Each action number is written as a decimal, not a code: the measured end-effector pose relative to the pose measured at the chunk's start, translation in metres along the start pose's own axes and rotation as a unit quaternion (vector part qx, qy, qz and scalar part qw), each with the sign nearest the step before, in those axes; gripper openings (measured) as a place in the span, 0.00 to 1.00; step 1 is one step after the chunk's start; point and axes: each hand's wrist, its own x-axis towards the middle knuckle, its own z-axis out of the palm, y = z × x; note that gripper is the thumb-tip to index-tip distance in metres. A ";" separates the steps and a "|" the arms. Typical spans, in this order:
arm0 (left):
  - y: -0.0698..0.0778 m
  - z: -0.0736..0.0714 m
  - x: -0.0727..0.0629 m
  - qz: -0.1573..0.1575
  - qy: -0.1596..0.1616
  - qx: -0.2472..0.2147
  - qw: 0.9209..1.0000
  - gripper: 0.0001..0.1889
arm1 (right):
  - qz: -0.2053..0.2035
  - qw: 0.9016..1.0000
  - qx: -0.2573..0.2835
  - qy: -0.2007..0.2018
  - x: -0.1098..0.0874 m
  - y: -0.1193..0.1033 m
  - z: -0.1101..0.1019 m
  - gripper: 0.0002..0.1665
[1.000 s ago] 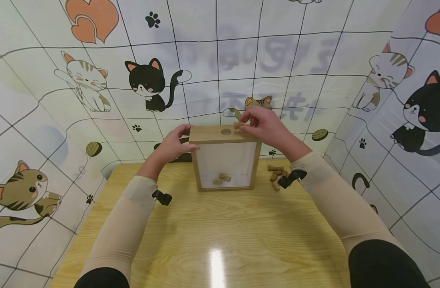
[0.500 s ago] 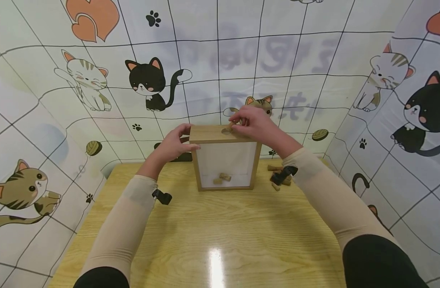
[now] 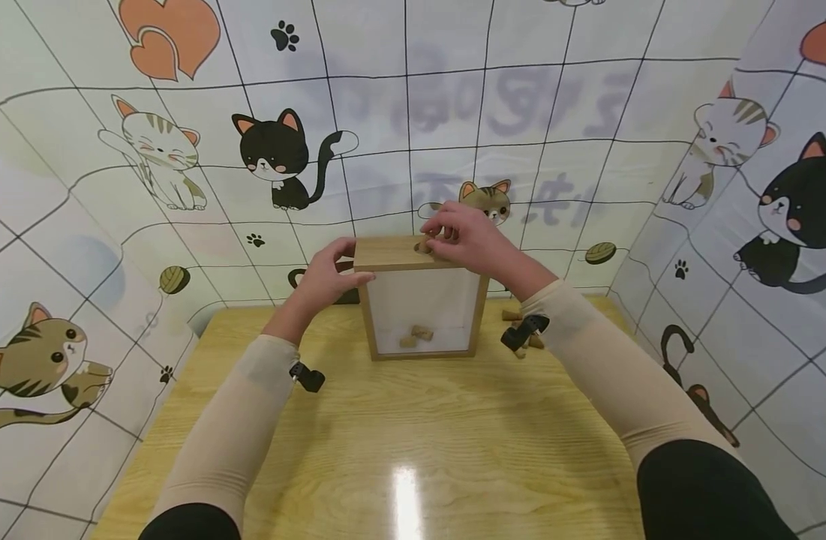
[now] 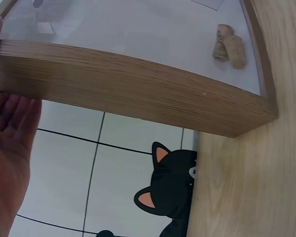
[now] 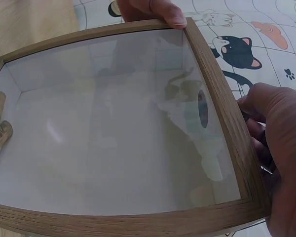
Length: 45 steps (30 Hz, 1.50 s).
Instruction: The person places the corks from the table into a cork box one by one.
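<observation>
One cork (image 3: 423,245), pinched by the right hand (image 3: 468,238) at the hole (image 5: 203,109), is best tipped upright while the left hand (image 3: 326,277) grips the box (image 3: 422,296) steady.

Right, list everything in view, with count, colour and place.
Framed box: 1, brown wood, clear front, standing on the table
Corks inside: about three, tan, box bottom
Held cork: 1, tan, at the round hole in the box top
Loose corks: several, partly hidden, tan, table right of box
Table: 1, yellow wood, under the box
Wall sheet: white, black lines, printed cats, around the table
Wrist cameras: 2, black, one per wrist
Sleeves: 2, beige and black, both arms
Left hand: 1, bare, gripping box's top left corner
Right hand: 1, bare, pinching the held cork
</observation>
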 end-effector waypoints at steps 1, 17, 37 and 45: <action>0.000 0.001 -0.001 0.008 0.006 0.001 1.000 0.35 | 0.001 1.000 0.000 0.000 0.000 -0.001 0.000 0.12; -0.012 0.019 -0.004 0.073 0.059 -0.032 0.995 0.29 | -0.016 1.000 -0.016 0.002 -0.004 0.004 0.006 0.11; -0.010 0.020 -0.004 0.068 0.049 -0.054 0.995 0.30 | -0.042 0.997 -0.005 0.071 -0.012 0.004 0.000 0.05; -0.013 0.019 -0.006 0.057 0.049 -0.059 0.995 0.31 | -0.041 0.993 -0.004 0.108 -0.032 0.008 -0.010 0.01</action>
